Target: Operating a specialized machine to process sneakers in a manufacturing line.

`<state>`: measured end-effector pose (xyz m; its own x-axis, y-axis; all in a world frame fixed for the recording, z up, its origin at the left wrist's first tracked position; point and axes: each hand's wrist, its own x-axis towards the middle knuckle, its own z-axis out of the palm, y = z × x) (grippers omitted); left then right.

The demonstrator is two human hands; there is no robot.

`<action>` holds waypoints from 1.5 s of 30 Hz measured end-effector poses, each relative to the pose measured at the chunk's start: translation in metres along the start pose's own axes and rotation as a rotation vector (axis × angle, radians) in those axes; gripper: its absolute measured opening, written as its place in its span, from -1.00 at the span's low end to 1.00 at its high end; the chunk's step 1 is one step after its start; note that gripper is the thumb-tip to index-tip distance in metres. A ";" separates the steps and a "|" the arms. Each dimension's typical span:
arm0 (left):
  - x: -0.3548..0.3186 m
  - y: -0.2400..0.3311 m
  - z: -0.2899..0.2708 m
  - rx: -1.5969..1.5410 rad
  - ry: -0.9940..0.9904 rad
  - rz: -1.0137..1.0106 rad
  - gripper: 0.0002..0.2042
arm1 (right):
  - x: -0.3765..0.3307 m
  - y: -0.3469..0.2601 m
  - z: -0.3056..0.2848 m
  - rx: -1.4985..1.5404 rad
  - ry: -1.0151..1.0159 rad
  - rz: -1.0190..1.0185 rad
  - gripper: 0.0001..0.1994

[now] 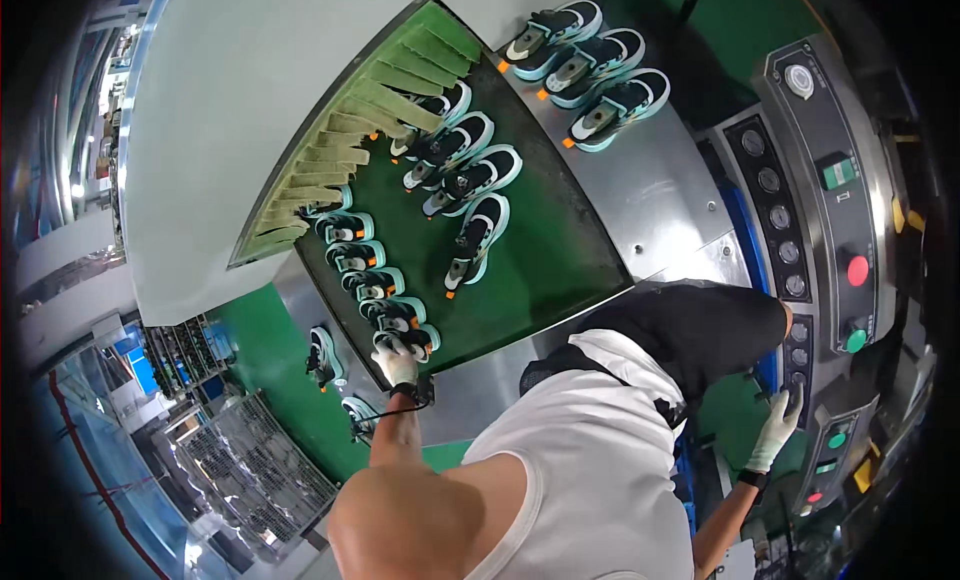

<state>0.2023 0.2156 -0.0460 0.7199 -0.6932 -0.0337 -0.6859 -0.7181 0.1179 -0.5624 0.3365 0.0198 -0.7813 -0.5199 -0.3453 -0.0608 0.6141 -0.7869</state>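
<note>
My left hand (395,363), in a white glove, is closed on the near end of a black, white and mint sneaker (420,340). That sneaker is the nearest in a row along the left side of a green conveyor belt (550,270). The fingers partly hide it. My right hand (775,432), also gloved, is at the lower right beside the machine's control panel (840,210). Its fingers are stretched out and apart, their tips near the lowest dark dial (797,380); I cannot tell if they touch it.
More sneakers (478,238) lie slantwise mid-belt, some under green strip curtains (400,85) at the machine opening. Three sneakers (620,105) rest on the right metal ledge (660,215). Others (323,358) stand at left, near a wire-mesh rack (245,470). Red and green buttons (857,271) dot the panel.
</note>
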 end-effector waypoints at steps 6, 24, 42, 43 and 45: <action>-0.027 0.077 -0.013 -0.165 -0.402 0.335 -0.66 | 0.001 -0.006 0.006 -0.043 -0.006 -0.053 -0.52; -0.244 0.536 -0.172 -0.718 -0.826 2.267 -0.77 | -0.088 -0.228 0.123 -0.238 0.107 -0.715 -0.49; -0.704 0.752 -0.146 -0.350 -0.525 2.936 -0.53 | -0.219 -0.007 0.041 1.662 0.764 -0.057 -0.19; -0.726 0.757 -0.139 -0.253 -0.422 2.917 -0.52 | -0.220 0.002 0.042 1.668 0.807 -0.057 -0.19; -0.762 0.784 -0.114 -0.352 -0.295 2.920 -0.53 | -0.219 0.007 0.034 1.676 0.930 0.025 -0.16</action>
<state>-0.8719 0.1875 0.1848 -0.8057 0.5273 0.2697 0.5694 0.8150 0.1077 -0.3711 0.4341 0.0728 -0.8441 0.2627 -0.4675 0.0831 -0.7971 -0.5981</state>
